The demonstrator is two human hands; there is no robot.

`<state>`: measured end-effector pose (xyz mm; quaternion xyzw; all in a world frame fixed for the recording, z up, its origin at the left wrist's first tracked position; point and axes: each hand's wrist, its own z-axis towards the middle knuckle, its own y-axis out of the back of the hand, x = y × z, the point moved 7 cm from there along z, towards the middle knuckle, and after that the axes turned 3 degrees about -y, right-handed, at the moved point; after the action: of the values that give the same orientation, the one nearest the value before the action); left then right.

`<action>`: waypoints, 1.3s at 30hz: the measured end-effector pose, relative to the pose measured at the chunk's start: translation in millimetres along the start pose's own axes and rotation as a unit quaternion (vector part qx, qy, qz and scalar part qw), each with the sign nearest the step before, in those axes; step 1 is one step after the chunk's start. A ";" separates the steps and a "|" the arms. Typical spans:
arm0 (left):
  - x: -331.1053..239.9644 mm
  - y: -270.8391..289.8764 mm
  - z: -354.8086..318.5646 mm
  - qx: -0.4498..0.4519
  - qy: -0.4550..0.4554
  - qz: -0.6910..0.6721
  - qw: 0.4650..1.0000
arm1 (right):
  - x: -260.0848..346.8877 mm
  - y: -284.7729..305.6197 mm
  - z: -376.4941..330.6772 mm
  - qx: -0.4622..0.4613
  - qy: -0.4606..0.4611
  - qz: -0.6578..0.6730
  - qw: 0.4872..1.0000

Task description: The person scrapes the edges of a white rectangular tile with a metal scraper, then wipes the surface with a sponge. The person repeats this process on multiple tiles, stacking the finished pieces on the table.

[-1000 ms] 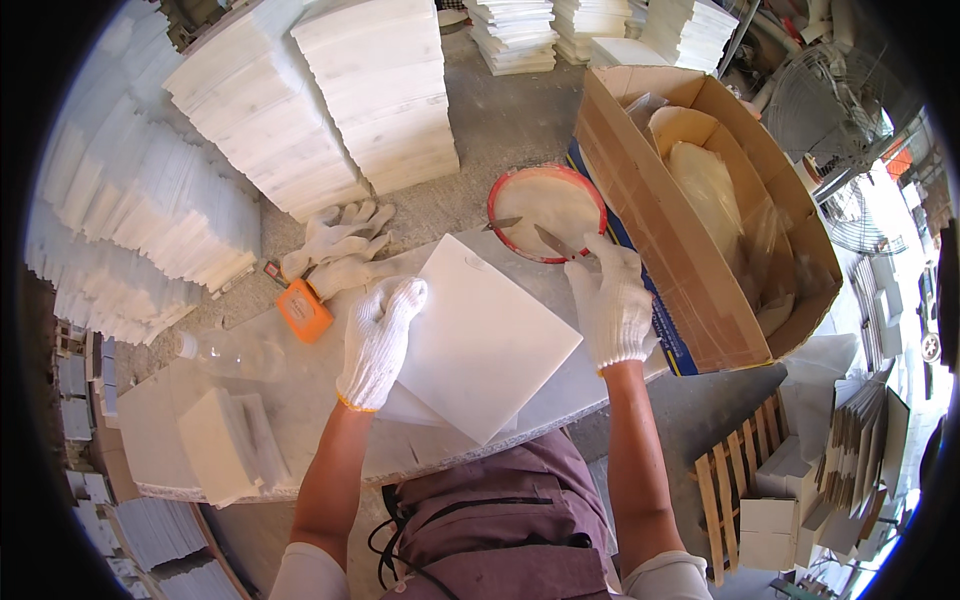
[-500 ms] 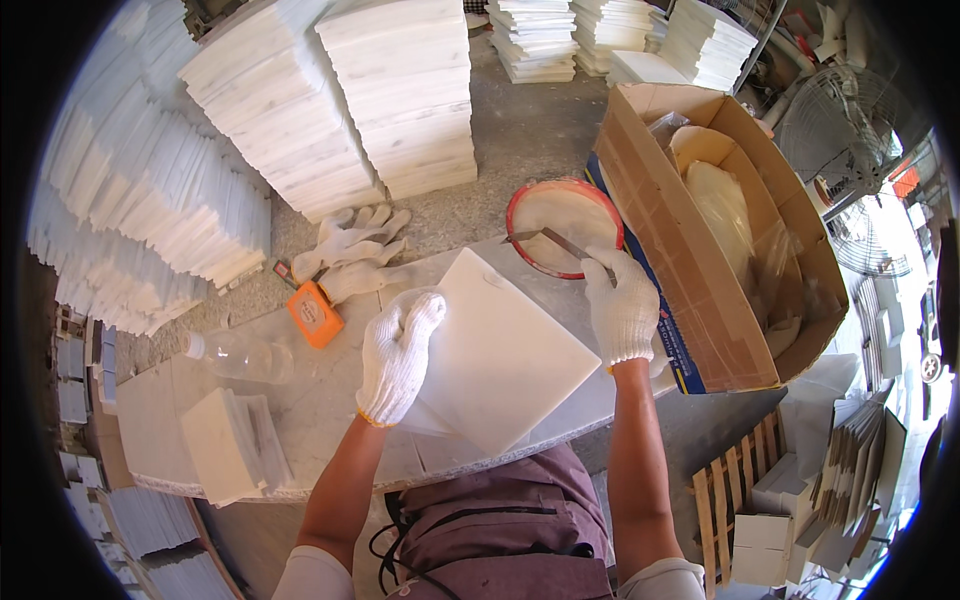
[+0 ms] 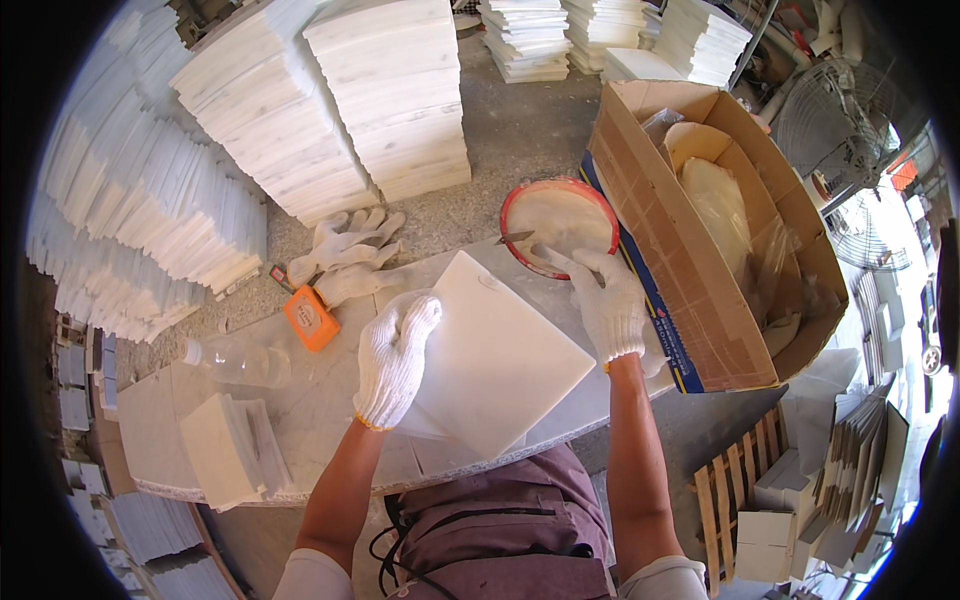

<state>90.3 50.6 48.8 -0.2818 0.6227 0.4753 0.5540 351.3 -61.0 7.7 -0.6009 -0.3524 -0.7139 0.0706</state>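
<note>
My left hand (image 3: pixel 396 355), in a white knitted glove, rests closed on the left edge of a square white stone tile (image 3: pixel 510 355), thumb over its top face. The tile lies turned corner-on, partly over another pale slab. My right hand (image 3: pixel 607 308), also gloved, reaches to the lower right rim of a round red-rimmed bowl (image 3: pixel 508 210) of whitish material. Its fingers are stretched and apart, with nothing visible between them. A thin dark metal blade (image 3: pixel 515 237) lies across the bowl's left rim; whether a handle continues from it is hidden.
A large open cardboard box (image 3: pixel 665 230) holding plastic-wrapped items stands right of the bowl. Tall stacks of white tiles (image 3: pixel 390 100) rise behind. On the left are spare gloves (image 3: pixel 350 255), an orange tape measure (image 3: pixel 312 320), a clear bottle (image 3: pixel 240 362) and small slabs (image 3: pixel 222 450).
The metal strip in my right hand no longer shows there. That hand has shifted a little left, its fingers stretching toward the bowl. My left hand stays on the tile.
</note>
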 end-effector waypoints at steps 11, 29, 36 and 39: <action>-5.3 -2.5 -1.5 -0.004 0.007 -0.016 1.000 | -6.4 -3.4 -3.1 0.041 -0.062 0.117 0.990; -3.6 2.7 -2.4 -0.001 -0.009 0.028 1.000 | 70.1 44.7 -64.3 0.095 -0.128 0.261 0.952; -6.3 0.8 -2.9 -0.009 -0.013 0.020 1.000 | 80.1 50.1 -70.0 0.076 -0.093 0.202 0.972; -1.0 3.0 -2.6 -0.006 -0.012 0.016 1.000 | 82.4 51.0 -70.8 0.089 -0.081 0.188 0.975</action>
<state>86.8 49.2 50.4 -0.2694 0.6176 0.4914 0.5518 298.7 -113.8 101.8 -0.7035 -0.2999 -0.6025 0.2284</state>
